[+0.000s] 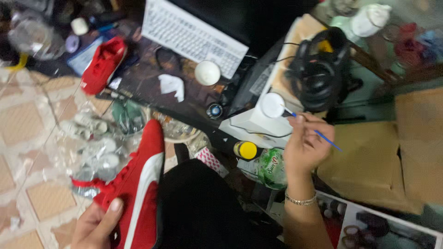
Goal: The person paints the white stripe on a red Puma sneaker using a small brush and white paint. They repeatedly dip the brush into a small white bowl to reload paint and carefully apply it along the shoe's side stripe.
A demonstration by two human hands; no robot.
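Paintbrush work: the right hand (305,146) pinches a thin blue-handled brush (318,133), tip at a small white round pot (272,105) on the worktop, while the left hand (96,225) grips a red suede shoe with a white stripe (138,184), sole tilted for access.

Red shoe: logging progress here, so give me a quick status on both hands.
Left hand gripping red shoe with white stripe. Right hand holding thin blue brush, tip at small white jar. Nothing between them but clutter.
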